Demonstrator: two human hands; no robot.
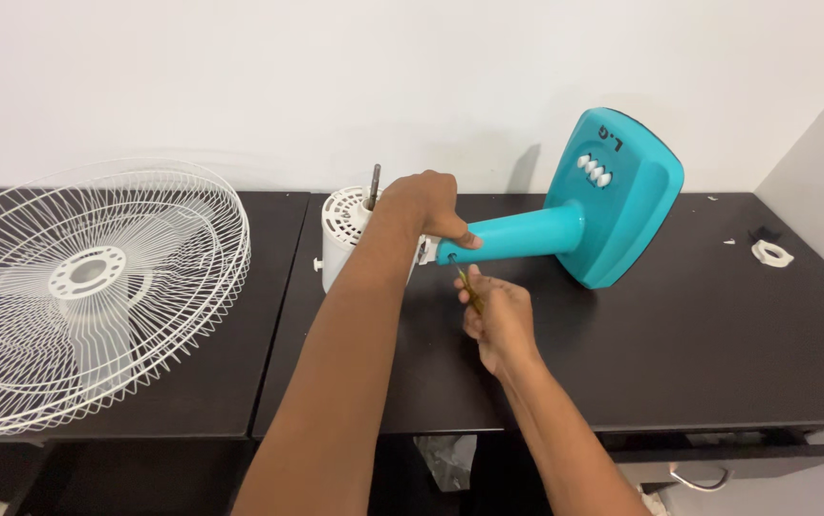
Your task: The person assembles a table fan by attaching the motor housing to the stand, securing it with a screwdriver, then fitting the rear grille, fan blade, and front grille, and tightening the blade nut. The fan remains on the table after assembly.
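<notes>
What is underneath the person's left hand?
The left hand covers the joint between the white ribbed motor housing and turquoise plastic stand neck; the joint itself is hidden.

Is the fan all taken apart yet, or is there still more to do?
Partly. Done: the cage with the blades lies off to the side, and a white ring nut lies apart on the table. In hand: the left hand steadies the motor where it meets the teal stand, while the right hand works a small tool at that joint. Left: motor and stand are still joined.
</notes>
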